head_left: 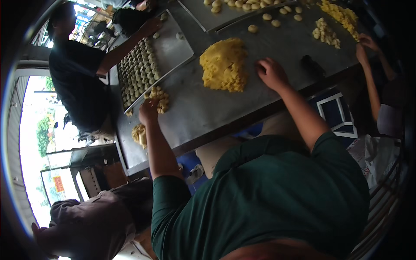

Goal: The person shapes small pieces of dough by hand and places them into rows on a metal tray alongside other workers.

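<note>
My left hand [148, 111] is at the near edge of a small pile of pale dough pieces [161, 102], its fingers curled down and partly hidden. Just below that hand lies a smooth lump of dough [138, 135]. A big crumbly mound of yellow filling [223, 66] sits on the metal table in front of me. To the right of this mound my right hand [272, 74] hovers over or rests on the tabletop, fingers bent inward and closed. Whatever its fingers may hold is too small to make out.
A metal tray [175, 47] with rows of small dough balls lies at the left, where a co-worker [78, 73] reaches over it. Another tray [212, 21] holds more balls. Yellow filling [342, 17] and pale lumps [326, 33] lie far right, near another person's hands [364, 47]. A dark object [313, 65] is on the metal table [190, 121].
</note>
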Demonstrator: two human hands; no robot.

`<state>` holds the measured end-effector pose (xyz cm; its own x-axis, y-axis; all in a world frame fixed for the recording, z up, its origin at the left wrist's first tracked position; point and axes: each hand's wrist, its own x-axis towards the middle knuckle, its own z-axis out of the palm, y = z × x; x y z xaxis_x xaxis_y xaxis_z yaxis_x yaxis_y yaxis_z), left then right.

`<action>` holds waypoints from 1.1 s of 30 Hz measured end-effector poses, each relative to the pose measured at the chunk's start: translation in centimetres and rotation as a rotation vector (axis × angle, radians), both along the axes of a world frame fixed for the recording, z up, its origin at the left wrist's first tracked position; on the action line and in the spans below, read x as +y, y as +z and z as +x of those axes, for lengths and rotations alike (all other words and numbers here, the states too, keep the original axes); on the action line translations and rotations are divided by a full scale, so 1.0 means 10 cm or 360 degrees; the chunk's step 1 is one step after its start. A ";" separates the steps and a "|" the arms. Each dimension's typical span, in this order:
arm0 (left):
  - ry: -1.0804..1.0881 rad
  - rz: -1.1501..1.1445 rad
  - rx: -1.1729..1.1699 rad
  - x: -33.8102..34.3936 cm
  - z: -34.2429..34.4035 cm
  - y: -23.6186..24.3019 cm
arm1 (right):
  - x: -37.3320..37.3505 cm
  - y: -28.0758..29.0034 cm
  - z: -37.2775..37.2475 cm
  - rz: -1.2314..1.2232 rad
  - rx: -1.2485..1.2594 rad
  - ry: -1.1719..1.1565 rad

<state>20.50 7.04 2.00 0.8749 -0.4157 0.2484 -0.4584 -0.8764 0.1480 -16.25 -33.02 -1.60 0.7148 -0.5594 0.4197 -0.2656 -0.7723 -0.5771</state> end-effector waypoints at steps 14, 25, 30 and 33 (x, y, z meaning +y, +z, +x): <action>-0.0648 -0.0367 0.0177 -0.81 -1.99 -0.18 | -0.17 0.15 0.91 0.0247 -0.0263 -0.0164; -0.0564 -0.0364 0.0227 -0.80 -2.01 -0.08 | 0.11 0.30 0.42 0.0071 0.0229 0.0234; -0.0525 -0.0362 0.0202 -0.82 -1.99 -0.15 | 0.12 -0.04 0.30 -0.0047 -0.0003 0.0344; -0.0483 -0.0348 0.0161 -0.72 -1.95 -0.16 | 0.13 0.34 0.19 0.0172 0.0506 0.0583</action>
